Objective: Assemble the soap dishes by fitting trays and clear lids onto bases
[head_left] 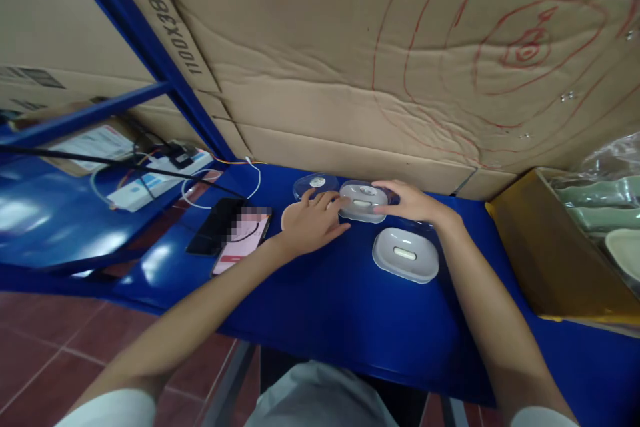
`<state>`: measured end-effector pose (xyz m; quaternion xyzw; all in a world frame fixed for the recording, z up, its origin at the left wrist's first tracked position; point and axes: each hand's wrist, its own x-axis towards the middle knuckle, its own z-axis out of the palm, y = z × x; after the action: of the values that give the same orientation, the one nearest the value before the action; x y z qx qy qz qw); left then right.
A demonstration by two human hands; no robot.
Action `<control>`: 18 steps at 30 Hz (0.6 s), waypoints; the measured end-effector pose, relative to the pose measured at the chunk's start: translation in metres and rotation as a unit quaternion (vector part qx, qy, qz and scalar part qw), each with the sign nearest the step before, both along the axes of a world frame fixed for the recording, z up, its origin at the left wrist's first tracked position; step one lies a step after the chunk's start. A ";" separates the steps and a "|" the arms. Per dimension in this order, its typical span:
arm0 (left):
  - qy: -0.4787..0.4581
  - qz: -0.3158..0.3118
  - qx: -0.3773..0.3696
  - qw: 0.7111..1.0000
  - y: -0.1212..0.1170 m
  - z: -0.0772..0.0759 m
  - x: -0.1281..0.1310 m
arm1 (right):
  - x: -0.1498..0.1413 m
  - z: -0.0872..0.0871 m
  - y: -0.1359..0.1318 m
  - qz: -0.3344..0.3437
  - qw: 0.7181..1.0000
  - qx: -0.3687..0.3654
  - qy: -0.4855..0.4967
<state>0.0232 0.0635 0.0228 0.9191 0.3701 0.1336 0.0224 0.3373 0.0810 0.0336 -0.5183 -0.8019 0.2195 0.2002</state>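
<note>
My left hand [315,221] lies palm down with fingers spread over a beige oval dish [289,215], hiding most of it. Its fingertips reach the left edge of a white oval soap-dish-like piece [361,212], which has a slot in the middle and a clear cover with a round sticker [369,191] over it. My right hand [413,203] grips the right side of this covered piece between thumb and fingers. Behind my left hand is a clear plastic lid [305,185] with a round sticker. A second white slotted dish [406,255] sits nearer me, below my right hand.
Left of my hands lie a phone with a lit screen [245,240] and a dark flat object [213,230]. A carton [540,247] of wrapped green and cream pieces stands right. Cardboard [325,80] walls the back of the blue table [320,307]. Cables and a power strip [150,183] lie left.
</note>
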 end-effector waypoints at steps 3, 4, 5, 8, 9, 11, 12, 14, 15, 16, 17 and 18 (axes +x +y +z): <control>0.000 -0.038 0.005 0.999 -0.007 -0.008 0.004 | 0.012 0.007 -0.004 -0.027 1.000 -0.006 0.006; -0.001 -0.050 0.009 0.999 -0.009 -0.011 0.005 | 0.014 0.007 -0.004 -0.037 0.999 -0.002 0.006; -0.002 -0.061 0.014 0.998 -0.011 -0.013 0.006 | 0.015 0.007 -0.003 -0.046 0.999 0.003 0.003; -0.010 -0.083 0.030 0.996 -0.019 -0.016 0.003 | 0.013 0.001 0.001 -0.064 0.998 0.010 -0.013; -0.014 -0.089 0.029 0.995 -0.022 -0.016 0.002 | 0.011 -0.002 0.003 -0.067 0.998 0.008 -0.019; -0.018 -0.104 0.015 0.994 -0.028 -0.014 -0.001 | 0.007 -0.009 0.006 -0.070 0.997 -0.001 -0.030; -0.019 -0.112 0.004 0.993 -0.030 -0.013 -0.002 | 0.005 -0.011 0.007 -0.071 0.997 -0.005 -0.034; -0.021 -0.131 -0.016 0.991 -0.035 -0.012 -0.002 | 0.003 -0.014 0.008 -0.071 0.997 -0.009 -0.042; -0.023 -0.140 -0.024 0.990 -0.037 -0.011 -0.002 | 0.002 -0.015 0.008 -0.071 0.996 -0.010 -0.046; -0.028 -0.148 -0.029 0.988 -0.038 -0.010 -0.002 | 0.001 -0.015 0.008 -0.071 0.996 -0.011 -0.050; -0.032 -0.155 -0.031 0.987 -0.038 -0.009 -0.001 | 0.001 -0.014 0.008 -0.071 0.996 -0.011 -0.055; -0.037 -0.159 -0.031 0.986 -0.038 -0.008 -0.002 | 0.002 -0.013 0.008 -0.070 0.996 -0.011 -0.060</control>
<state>0.0217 0.0254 0.0151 0.9595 0.2224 0.1504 0.0851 0.3388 0.0890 0.0203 -0.5880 -0.7715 0.1821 0.1608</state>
